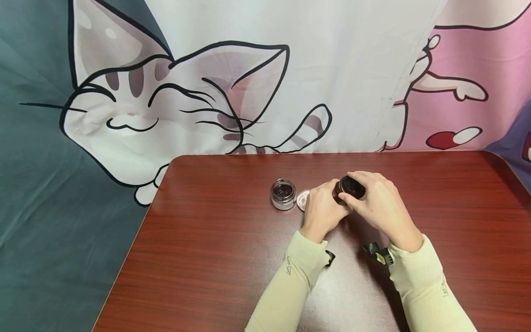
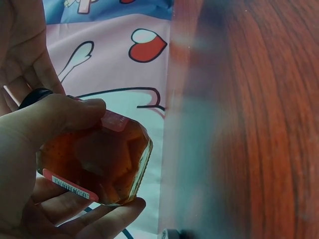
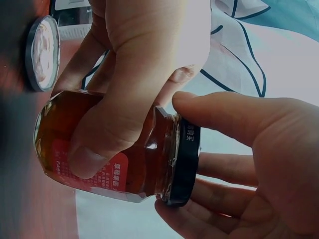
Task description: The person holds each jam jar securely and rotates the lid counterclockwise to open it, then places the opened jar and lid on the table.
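A glass jam jar point(image 3: 144, 144) with amber-red contents and a red label is held tilted above the table. My left hand point(image 1: 325, 207) grips its body, thumb across the label; in the left wrist view the jar's faceted base point(image 2: 99, 164) and a barcode show. With fingers and thumb around the rim, my right hand point(image 1: 379, 203) holds the black lid point(image 3: 185, 162). The lid sits on the jar's mouth, and glass threads show beside its edge. Left of my hands stands an open glass jar point(image 1: 283, 194) with dark contents, next to a loose lid point(image 1: 303, 199), pale inside up.
Both jars are over a reddish-brown wooden table point(image 1: 207, 244), towards its far edge. Behind it hangs a curtain point(image 1: 352, 69) printed with cartoon cats. Dark straps with small devices point(image 1: 379, 254) sit at the wrists.
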`<state>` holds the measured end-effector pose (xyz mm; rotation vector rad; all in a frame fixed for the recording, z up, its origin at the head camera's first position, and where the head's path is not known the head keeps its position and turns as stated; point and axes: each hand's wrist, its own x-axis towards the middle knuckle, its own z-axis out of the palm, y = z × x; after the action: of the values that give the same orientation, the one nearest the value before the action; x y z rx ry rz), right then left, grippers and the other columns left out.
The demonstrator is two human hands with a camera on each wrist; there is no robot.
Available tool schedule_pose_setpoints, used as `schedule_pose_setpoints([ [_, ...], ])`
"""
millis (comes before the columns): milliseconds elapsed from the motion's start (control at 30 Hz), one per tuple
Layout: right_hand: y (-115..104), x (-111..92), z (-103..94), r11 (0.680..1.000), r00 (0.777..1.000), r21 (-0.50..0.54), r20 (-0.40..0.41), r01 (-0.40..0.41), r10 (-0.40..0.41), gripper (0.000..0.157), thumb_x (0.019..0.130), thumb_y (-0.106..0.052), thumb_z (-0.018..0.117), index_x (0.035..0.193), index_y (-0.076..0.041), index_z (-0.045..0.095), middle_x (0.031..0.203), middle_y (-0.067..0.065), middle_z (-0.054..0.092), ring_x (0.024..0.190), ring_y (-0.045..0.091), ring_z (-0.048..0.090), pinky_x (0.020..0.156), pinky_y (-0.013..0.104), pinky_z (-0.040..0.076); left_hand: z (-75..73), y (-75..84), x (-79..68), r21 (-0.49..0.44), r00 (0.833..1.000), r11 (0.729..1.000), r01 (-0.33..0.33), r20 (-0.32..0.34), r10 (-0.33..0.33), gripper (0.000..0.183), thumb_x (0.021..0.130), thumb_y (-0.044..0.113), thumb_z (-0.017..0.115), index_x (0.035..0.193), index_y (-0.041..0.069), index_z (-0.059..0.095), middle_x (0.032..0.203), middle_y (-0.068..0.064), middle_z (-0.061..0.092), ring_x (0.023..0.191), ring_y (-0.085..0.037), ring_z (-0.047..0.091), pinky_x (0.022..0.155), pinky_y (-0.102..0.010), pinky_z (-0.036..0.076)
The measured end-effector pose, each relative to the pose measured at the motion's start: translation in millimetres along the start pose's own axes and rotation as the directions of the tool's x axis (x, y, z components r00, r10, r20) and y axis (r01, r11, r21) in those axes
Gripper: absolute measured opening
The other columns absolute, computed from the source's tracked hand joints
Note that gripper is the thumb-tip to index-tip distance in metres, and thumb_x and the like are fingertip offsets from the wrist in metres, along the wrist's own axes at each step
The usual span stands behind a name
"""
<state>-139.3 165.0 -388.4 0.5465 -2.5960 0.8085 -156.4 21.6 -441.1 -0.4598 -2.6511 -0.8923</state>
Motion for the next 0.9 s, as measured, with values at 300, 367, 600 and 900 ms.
schedule_pose_setpoints([
  [300, -0.8, 0.4, 0.4, 1.0, 1.0, -0.001, -0.002, 0.006, -0.006, 0.048, 0.075, -0.012, 0.084, 0.115, 0.009, 0.068, 0.112, 0.026, 0.068, 0.104, 0.045, 0.062, 0.087, 0.059, 0.047, 0.0, 0.4, -0.1, -0.01, 1.0, 1.0, 0.005, 0.005, -0.005, 0.031, 0.072, 0.031, 0.084, 0.097, 0.018, 0.069, 0.085, 0.007, 0.07, 0.081, -0.013, 0.07, 0.07, -0.024, 0.052],
  [367, -0.7, 0.6, 0.4, 1.0, 1.0, -0.004, 0.001, 0.006, -0.006, 0.048, 0.075, -0.012, 0.084, 0.116, 0.008, 0.068, 0.112, 0.026, 0.068, 0.104, 0.045, 0.062, 0.087, 0.059, 0.047, 0.0, 0.2, -0.2, -0.012, 1.0, 1.0, 0.009, 0.007, -0.009, 0.031, 0.072, 0.03, 0.084, 0.096, 0.018, 0.069, 0.085, 0.006, 0.069, 0.08, -0.013, 0.069, 0.069, -0.024, 0.052],
  [600, -0.8, 0.5, -0.4, 1.0, 1.0, -0.002, 0.016, -0.001, 0.001, 0.049, 0.075, -0.011, 0.083, 0.117, 0.008, 0.067, 0.113, 0.026, 0.068, 0.104, 0.046, 0.062, 0.087, 0.06, 0.046, 0.4, -0.6, -0.6, -0.01, 1.0, 1.0, 0.009, 0.011, -0.009, 0.031, 0.071, 0.029, 0.084, 0.095, 0.018, 0.068, 0.084, 0.006, 0.069, 0.08, -0.013, 0.069, 0.07, -0.025, 0.052],
  [900, -0.7, 0.9, -0.1, 1.0, 1.0, 0.002, 0.017, 0.009, -0.009, 0.048, 0.074, -0.009, 0.083, 0.116, 0.008, 0.068, 0.112, 0.025, 0.068, 0.104, 0.045, 0.062, 0.086, 0.059, 0.047, 0.5, -1.2, -0.6, -0.014, 1.0, 1.0, 0.014, 0.013, -0.013, 0.033, 0.07, 0.029, 0.084, 0.096, 0.018, 0.068, 0.086, 0.006, 0.069, 0.083, -0.013, 0.07, 0.071, -0.025, 0.052],
])
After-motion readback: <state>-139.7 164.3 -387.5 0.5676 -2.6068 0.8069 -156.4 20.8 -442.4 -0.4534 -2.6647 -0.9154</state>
